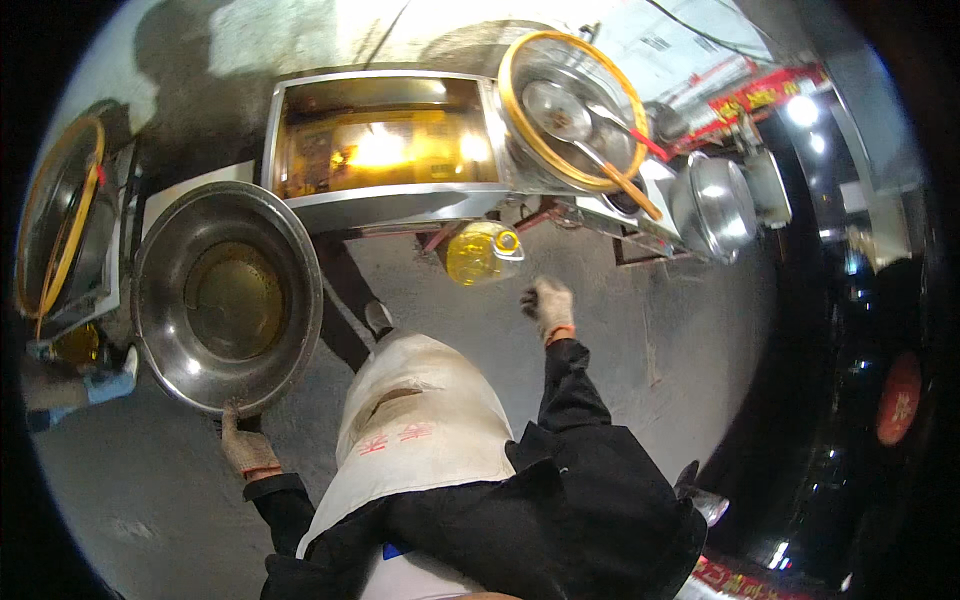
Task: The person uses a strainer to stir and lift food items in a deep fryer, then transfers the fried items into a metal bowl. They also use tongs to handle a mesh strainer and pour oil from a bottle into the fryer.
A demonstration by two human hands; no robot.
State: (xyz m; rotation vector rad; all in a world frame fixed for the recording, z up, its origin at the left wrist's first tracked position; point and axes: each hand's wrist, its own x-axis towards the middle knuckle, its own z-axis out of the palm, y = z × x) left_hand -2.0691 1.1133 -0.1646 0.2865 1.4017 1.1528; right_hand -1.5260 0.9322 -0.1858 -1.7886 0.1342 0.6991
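Note:
My left hand, in a knitted work glove, grips the near rim of a wide steel basin with the thumb on top of the lip. The basin's bottom looks yellowish and shiny; whether liquid lies in it I cannot tell. My right hand, also gloved, hangs over the floor with its fingers curled, and nothing shows in it. Just beyond it a clear plastic jug of yellow oil stands on the floor, apart from the hand. Behind the jug is a steel-framed fryer tank full of golden, light-reflecting oil.
Right of the tank, a yellow-rimmed round strainer holds ladles, including a wooden-handled one. A metal pot stands farther right. At far left are another yellow-rimmed round vessel and a person's shoe.

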